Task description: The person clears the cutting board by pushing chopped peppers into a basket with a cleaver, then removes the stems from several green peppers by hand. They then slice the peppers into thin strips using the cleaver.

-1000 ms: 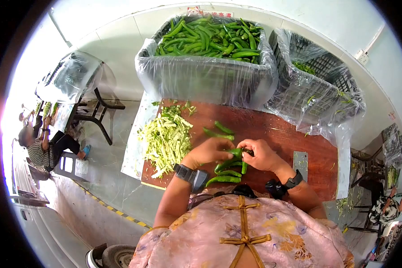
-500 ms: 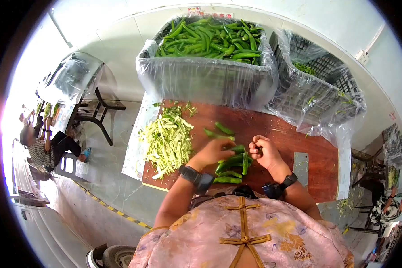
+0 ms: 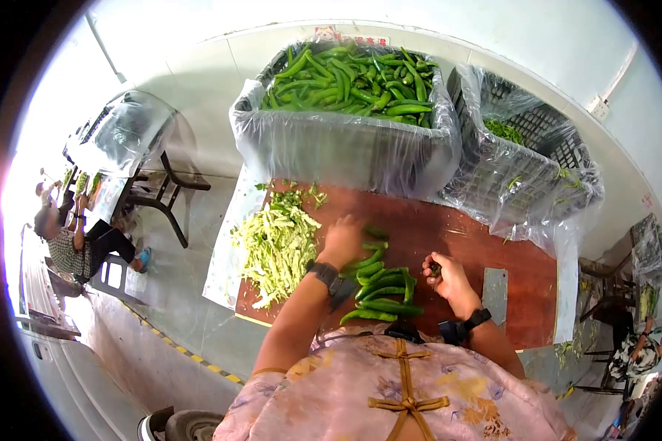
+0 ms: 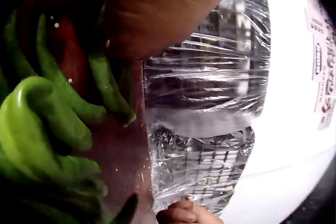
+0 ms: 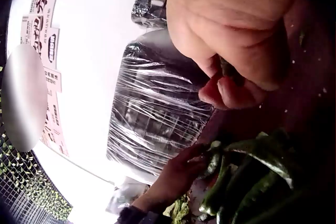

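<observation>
Several green peppers (image 3: 382,283) lie in a loose group on the red-brown board (image 3: 522,294) in the head view. My left hand (image 3: 343,241), blurred there, is over the far left peppers; the right wrist view shows its fingers extended against a pepper (image 5: 213,162). To the right of the group, my right hand (image 3: 452,281) has curled fingers round a small dark thing (image 3: 435,269), mostly hidden in the palm. The left wrist view has peppers (image 4: 58,87) beside the left hand (image 4: 173,11).
Pale shredded vegetable (image 3: 276,250) is heaped at the board's left. Behind stand a plastic-lined crate (image 3: 346,147) of peppers and another lined crate (image 3: 522,165). A grey metal plate (image 3: 495,294) lies right of my right hand. Other people sit far left and far right.
My hands have parted: the left moved away from the pepper it was at and forward, the right drew back to the right with the small dark thing. More of the pepper group shows.
</observation>
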The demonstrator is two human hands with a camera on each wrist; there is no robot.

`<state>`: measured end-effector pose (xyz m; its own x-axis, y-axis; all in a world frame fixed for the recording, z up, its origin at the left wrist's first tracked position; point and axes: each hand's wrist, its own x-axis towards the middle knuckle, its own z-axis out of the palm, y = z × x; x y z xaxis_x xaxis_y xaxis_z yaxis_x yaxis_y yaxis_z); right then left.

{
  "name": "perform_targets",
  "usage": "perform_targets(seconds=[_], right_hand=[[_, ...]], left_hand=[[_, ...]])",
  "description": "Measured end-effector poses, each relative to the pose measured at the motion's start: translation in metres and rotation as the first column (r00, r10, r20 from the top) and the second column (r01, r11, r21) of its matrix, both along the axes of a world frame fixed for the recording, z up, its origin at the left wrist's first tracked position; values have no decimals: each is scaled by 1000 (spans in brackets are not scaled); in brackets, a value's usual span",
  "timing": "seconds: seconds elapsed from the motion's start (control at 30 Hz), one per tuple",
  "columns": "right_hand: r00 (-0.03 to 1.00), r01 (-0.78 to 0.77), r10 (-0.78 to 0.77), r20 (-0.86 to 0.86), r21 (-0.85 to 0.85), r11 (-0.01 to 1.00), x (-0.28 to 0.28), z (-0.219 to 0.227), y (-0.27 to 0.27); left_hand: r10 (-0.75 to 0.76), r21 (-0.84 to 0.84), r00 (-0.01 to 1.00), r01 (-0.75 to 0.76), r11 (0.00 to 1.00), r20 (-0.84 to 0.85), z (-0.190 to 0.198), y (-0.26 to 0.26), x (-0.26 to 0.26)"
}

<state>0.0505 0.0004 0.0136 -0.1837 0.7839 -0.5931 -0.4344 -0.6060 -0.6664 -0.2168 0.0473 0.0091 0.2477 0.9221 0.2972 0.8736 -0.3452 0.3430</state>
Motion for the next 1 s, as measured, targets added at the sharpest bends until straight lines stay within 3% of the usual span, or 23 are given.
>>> perform_targets(seconds=[0.07,0.13,0.17,0.23,0.27,0.33,0.37,0.43,0.47,0.57,0.63,0.67,0.7,0.73,0.77,0.83,0.87,0.93,1.0], right_hand=[[999,-28,28,35,16,999,-2,0,1],[996,-54,52,67,21,998,-7,0,2],[996,-75,73,60,18,997,-9,-1,2],[994,-95,93,53,20,995,-19,6,4],[991,-110,108,81,10,994,-25,10,5],[986,-126,125,113,-2,992,-29,12,4],[979,-174,168,114,44,984,-30,8,5],[965,-232,218,147,89,969,-33,14,4],[965,-232,217,148,89,969,-34,13,4],[974,-188,176,145,77,979,-31,9,1],[978,-196,185,93,135,971,-27,8,-1],[979,-191,180,93,132,973,-25,8,-2],[974,-212,197,110,153,965,-26,13,-2],[969,-233,213,127,173,957,-26,17,-2],[970,-228,209,123,170,959,-29,21,-2],[964,-250,210,164,285,925,-38,33,-2],[964,-250,211,161,282,926,-44,40,-3],[961,-262,204,184,384,885,-55,54,-1],[963,-264,213,166,416,870,-65,63,-1]], left_hand=[[19,-18,999,-20,1000,-30,-3,5,-3],[-33,-291,999,33,956,7,-15,8,-8],[-33,-294,999,33,955,4,-23,7,-9],[-84,-95,994,91,991,74,-28,7,-9],[-84,-95,994,91,991,75,-31,8,-7],[95,-131,987,-79,988,128,-22,6,2],[97,-130,987,-80,988,130,-17,6,5],[-43,131,987,64,989,-155,0,6,10],[-43,131,987,64,989,-154,-4,10,11],[-111,8,977,114,993,-181,-15,20,15],[-96,-205,978,58,977,-183,-3,19,16],[-102,-207,978,63,976,-183,-3,17,14],[-95,-187,993,107,976,71,-1,15,11],[-88,-158,944,144,977,319,0,14,8],[-91,-163,944,148,975,317,0,11,6],[109,-413,706,276,868,700,15,-5,3],[112,-417,707,275,867,699,26,-14,0],[186,-543,654,400,738,734,62,-33,-4],[206,-539,619,417,732,758,66,-44,-6]])
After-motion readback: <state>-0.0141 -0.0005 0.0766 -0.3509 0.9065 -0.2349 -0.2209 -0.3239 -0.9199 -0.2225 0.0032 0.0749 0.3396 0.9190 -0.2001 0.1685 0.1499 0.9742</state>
